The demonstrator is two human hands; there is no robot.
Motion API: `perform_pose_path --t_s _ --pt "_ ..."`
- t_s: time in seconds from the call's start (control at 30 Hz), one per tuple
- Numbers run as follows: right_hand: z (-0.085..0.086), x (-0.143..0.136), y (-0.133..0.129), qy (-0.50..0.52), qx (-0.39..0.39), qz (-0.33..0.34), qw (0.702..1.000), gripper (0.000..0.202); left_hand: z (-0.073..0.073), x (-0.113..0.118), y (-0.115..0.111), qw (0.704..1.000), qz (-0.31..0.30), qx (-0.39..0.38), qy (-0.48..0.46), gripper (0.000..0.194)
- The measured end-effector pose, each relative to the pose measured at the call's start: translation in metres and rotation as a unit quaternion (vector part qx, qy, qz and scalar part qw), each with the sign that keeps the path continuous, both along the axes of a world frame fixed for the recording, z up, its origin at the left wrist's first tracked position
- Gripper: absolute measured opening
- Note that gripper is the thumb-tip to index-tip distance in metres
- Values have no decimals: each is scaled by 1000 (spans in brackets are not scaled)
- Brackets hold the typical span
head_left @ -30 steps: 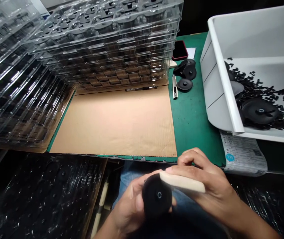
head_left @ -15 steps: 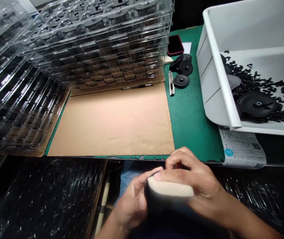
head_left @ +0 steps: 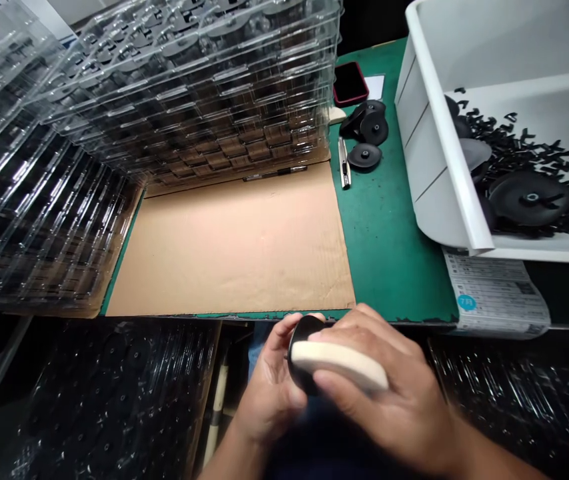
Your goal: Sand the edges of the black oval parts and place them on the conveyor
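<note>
Just off the table's front edge, my left hand is closed round the rim of a round black plastic disc. The disc is tilted on edge, and part of it is hidden by the pad and my fingers. My right hand grips a cream-coloured, half-round pad, thumb on the near side and fingers over the top. The pad's end lies against the face of the disc. I cannot tell the pad's material for certain; it looks like felt or foam.
Clear plastic trays stand stacked behind a cardboard sheet with a pen. On the green mat lie a utility knife and black discs. A white bin holds small black clips and discs.
The pad has turned across the disc, and my right thumb has come round to its near side. The disc now shows more of its face. The view has shifted slightly.
</note>
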State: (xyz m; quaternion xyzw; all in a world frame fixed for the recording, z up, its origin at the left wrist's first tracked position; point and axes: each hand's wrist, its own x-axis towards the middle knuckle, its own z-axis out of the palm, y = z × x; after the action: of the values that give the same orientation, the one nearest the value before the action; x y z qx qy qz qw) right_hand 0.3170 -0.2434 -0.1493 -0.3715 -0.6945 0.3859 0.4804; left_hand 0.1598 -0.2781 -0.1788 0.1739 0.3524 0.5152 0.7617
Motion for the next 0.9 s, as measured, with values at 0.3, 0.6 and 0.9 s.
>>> perform_pose_path --t_s 0.3,0.6,0.9 --pt "-4 1 -11 -64 33 54 996 17 1 4 -1 998 47 -35 0 60" --pt "0 -2 -7 -80 42 54 994 16 -4 -2 -2 999 25 -46 4 63" --pt "2 -8 -5 -52 26 32 998 18 -13 1 -6 999 13 -36 -12 67"
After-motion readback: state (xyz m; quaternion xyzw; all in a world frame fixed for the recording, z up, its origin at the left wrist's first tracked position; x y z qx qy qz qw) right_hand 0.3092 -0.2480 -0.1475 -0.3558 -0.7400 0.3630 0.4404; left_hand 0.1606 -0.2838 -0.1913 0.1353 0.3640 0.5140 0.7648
